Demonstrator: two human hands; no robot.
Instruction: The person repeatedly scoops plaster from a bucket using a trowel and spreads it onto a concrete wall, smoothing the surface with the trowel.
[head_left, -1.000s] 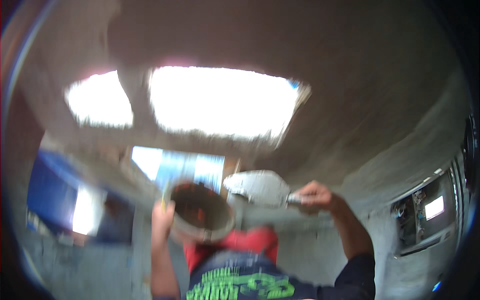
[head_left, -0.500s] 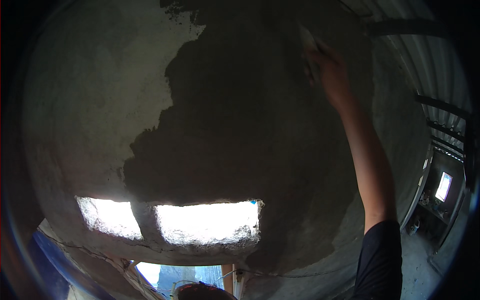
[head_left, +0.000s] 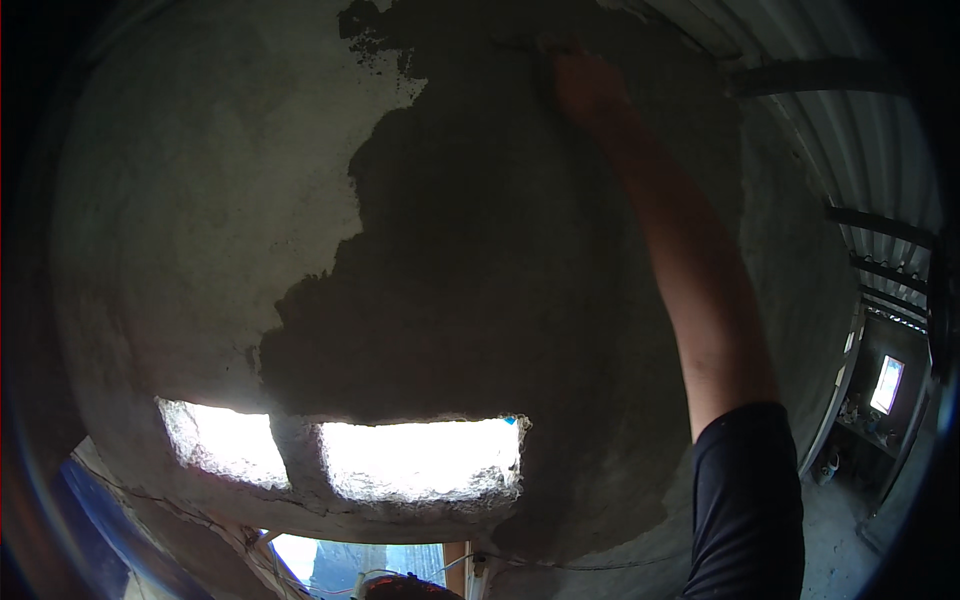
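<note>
- Toward one o'clock in the head view, we see our right hand [head_left: 588, 85] up against the wall, its fingers seemingly curled round the grip of a trowel [head_left: 520, 45]; the hand is too dim for us to make out each finger.
- From that hand, the trowel lies between nine and ten o'clock. Only a faint, dark edge of it shows, and its long axis seems to run roughly from nine to three; we cannot tell how far its face tilts or whether it lies flat to the wall.
- Around hand and trowel spreads a dark grey patch [head_left: 490, 250] of coating. Its ragged border with the paler wall [head_left: 220, 200] stands at nine o'clock from our hand near the top, then steps down and away toward seven.
- Below, the larger bright opening [head_left: 420, 460] lies close to seven o'clock from the hand, and the smaller opening [head_left: 225, 445] between seven and eight, both well apart from it.
- Our right forearm [head_left: 700, 280] reaches up from five o'clock, out of a dark sleeve [head_left: 745, 500], with the corrugated roof [head_left: 850, 150] past it toward three.
- At the lower edge, near half past six from the hand, we make out what seems a bucket's dark rim [head_left: 408, 588], mostly cut off.
- Our left hand is out of the picture, so we cannot tell what it holds; the right is the one nearer the trowel.
</note>
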